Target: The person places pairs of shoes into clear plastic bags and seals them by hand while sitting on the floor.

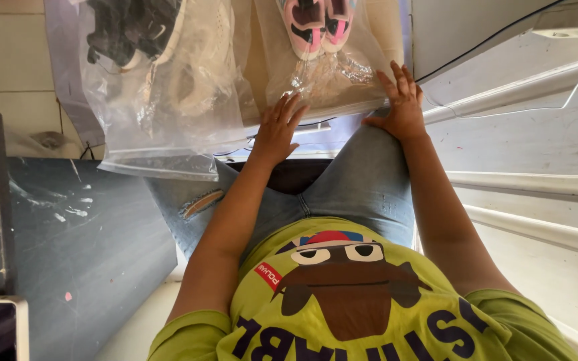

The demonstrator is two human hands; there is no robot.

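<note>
From the head camera, looking down past a lime-green printed T-shirt [342, 301] and blue jeans [362, 187], the person sits with both hands out on clear plastic bags lying across the knees. The left hand [277, 130] lies flat, fingers spread, on the near edge of the clear plastic bag holding pale and dark shoes [162, 87]; it clasps nothing. The right hand [399, 103] presses, open-palmed, on the near right corner of the clear bag with a pair of pink-and-white shoes [319, 50]. I judge this a smoothing or steadying step; next would call for a firm pinch on a bag edge. A dark grey board [88, 247] stands at left.
</note>
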